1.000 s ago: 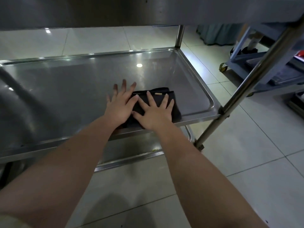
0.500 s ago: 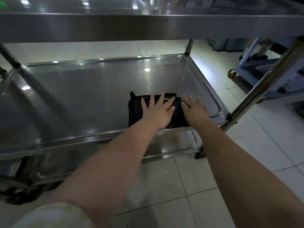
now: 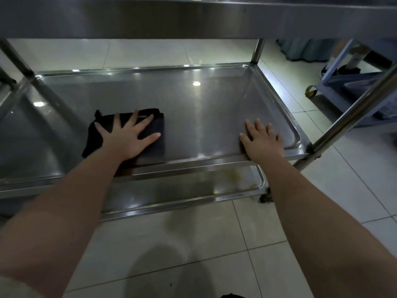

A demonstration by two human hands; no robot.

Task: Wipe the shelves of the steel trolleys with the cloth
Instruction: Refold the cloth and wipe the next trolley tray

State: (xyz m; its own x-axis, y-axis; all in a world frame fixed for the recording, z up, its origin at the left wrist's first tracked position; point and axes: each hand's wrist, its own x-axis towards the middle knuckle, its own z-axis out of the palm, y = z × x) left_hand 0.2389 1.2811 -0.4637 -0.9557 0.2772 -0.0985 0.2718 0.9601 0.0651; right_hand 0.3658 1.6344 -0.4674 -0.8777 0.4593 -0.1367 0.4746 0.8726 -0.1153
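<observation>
Flat-open left grip (image 3: 126,138), fingers spread, presses the folded black cloth (image 3: 94,140) onto the shiny steel trolley shelf (image 3: 204,108); my right grip (image 3: 263,140) rests flat and open by the front-right corner, well apart.

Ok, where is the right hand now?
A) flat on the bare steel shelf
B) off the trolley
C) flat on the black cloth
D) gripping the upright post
A: the right hand lies flat on the bare steel shelf, apart from the folded black cloth under the left hand.
</observation>
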